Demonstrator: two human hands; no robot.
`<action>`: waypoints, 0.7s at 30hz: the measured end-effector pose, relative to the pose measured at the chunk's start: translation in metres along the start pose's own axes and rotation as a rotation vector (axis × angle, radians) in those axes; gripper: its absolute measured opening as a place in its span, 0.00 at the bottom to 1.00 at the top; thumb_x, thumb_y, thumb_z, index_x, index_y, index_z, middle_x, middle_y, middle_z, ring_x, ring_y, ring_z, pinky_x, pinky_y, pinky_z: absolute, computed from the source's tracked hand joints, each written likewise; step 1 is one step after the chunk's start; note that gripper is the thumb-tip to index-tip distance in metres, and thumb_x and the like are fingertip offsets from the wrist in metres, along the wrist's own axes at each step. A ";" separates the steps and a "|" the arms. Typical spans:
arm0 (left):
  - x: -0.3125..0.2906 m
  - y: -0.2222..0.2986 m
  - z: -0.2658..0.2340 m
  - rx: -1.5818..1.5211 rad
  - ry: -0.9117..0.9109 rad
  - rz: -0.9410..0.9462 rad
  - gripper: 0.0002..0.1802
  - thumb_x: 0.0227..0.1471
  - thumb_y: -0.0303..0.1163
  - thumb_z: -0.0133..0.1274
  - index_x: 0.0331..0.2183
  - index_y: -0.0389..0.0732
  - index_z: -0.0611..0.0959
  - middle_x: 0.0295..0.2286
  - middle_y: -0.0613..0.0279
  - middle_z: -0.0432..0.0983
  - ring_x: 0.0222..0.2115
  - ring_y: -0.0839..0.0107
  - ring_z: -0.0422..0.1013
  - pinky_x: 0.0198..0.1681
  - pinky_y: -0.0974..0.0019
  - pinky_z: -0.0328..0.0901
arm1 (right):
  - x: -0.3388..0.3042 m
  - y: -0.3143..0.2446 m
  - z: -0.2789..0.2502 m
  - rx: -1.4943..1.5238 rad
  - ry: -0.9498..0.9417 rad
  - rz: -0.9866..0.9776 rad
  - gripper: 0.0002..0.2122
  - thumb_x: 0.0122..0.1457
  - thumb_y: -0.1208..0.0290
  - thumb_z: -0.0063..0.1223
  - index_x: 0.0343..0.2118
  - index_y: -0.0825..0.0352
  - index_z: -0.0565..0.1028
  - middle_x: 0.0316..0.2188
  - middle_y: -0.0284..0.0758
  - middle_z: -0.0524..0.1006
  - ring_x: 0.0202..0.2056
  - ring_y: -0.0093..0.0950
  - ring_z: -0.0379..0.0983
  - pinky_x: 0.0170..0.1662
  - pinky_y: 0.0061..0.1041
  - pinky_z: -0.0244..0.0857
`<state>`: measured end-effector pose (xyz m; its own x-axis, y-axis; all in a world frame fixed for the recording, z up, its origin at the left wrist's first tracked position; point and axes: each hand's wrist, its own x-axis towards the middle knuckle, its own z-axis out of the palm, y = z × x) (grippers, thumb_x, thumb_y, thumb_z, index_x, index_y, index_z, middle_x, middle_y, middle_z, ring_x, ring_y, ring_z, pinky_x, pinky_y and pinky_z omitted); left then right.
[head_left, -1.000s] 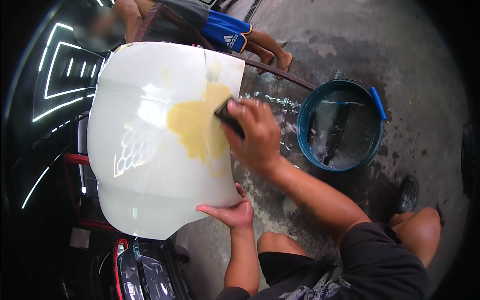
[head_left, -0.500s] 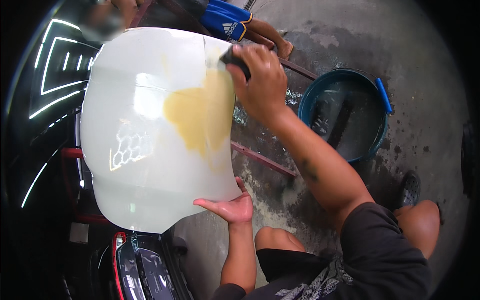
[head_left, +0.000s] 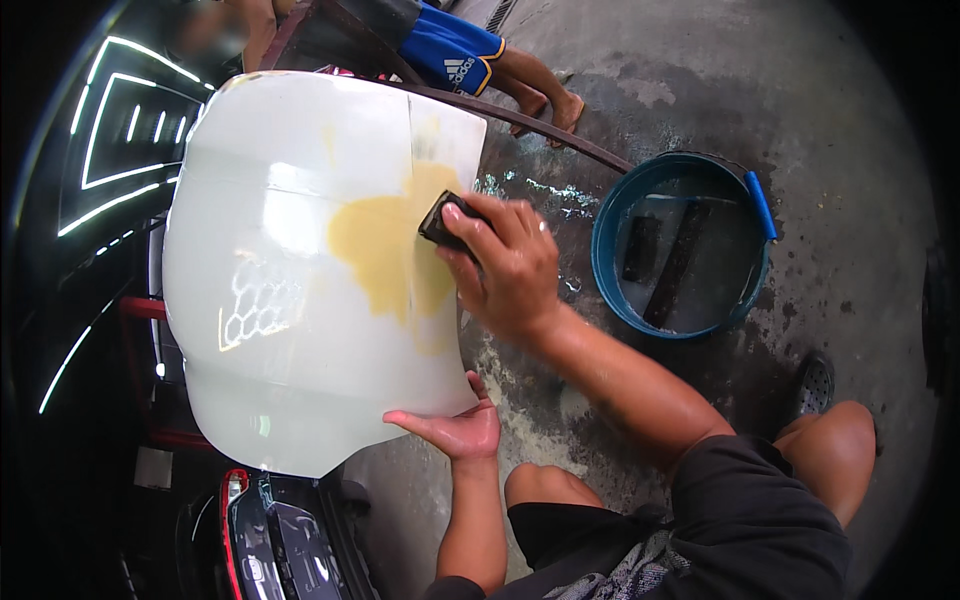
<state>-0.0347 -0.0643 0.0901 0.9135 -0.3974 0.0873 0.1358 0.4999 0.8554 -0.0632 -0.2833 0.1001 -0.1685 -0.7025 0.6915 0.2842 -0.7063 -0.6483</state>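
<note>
A white car hood [head_left: 290, 385] lies in front of me, glossy with reflected lights. A yellowish patch [head_left: 375, 240] of bare filler or sanded paint spreads over its right half. My right hand [head_left: 515, 255] is closed round a black sanding block [head_left: 437, 222], which rests on the patch near the hood's right edge. At the hood's near right corner, my left hand [head_left: 465, 430] grips the edge. Its thumb stretches along the rim while most of the other fingers are hidden beneath the panel.
A teal bucket [head_left: 607, 285] of water with dark blocks in it stands on the wet floor to the right. Dark red stand bars [head_left: 560, 135] run by the hood. Another person in blue shorts [head_left: 455, 50] is at the far side. A dark car [head_left: 290, 535] sits at lower left.
My right hand has drawn the sanding block nearer to me, from the hood's far right corner down onto the yellowish patch. My left hand keeps its hold on the edge.
</note>
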 end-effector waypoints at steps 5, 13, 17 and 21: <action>-0.002 -0.009 -0.005 -0.078 0.030 -0.067 0.50 0.55 0.86 0.47 0.67 0.65 0.74 0.60 0.82 0.78 0.54 0.74 0.77 0.51 0.54 0.80 | 0.050 0.049 0.013 -0.129 0.113 -0.016 0.20 0.54 0.66 0.74 0.51 0.58 0.83 0.48 0.37 0.82 0.45 0.42 0.79 0.46 0.42 0.73; 0.003 -0.011 -0.004 -0.062 0.007 -0.041 0.48 0.56 0.84 0.48 0.65 0.64 0.76 0.59 0.83 0.78 0.54 0.76 0.76 0.50 0.58 0.78 | 0.048 0.055 0.016 -0.117 0.119 0.013 0.18 0.56 0.65 0.72 0.50 0.58 0.83 0.46 0.38 0.82 0.44 0.43 0.78 0.44 0.44 0.72; 0.001 -0.005 0.000 -0.037 0.070 0.003 0.48 0.56 0.84 0.49 0.65 0.64 0.77 0.60 0.82 0.78 0.54 0.76 0.76 0.50 0.58 0.78 | -0.005 0.014 0.008 -0.027 0.061 0.044 0.18 0.56 0.65 0.72 0.50 0.58 0.83 0.47 0.36 0.82 0.44 0.41 0.79 0.45 0.44 0.71; 0.006 -0.006 0.000 -0.049 0.010 -0.009 0.48 0.55 0.84 0.49 0.65 0.64 0.77 0.60 0.83 0.78 0.54 0.76 0.76 0.50 0.58 0.78 | 0.016 0.042 0.009 -0.048 0.083 -0.069 0.17 0.56 0.66 0.72 0.50 0.58 0.83 0.48 0.35 0.82 0.45 0.41 0.79 0.46 0.43 0.71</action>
<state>-0.0302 -0.0691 0.0853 0.9158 -0.3947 0.0746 0.1622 0.5334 0.8302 -0.0461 -0.3233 0.0871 -0.2639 -0.6554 0.7077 0.2240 -0.7553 -0.6159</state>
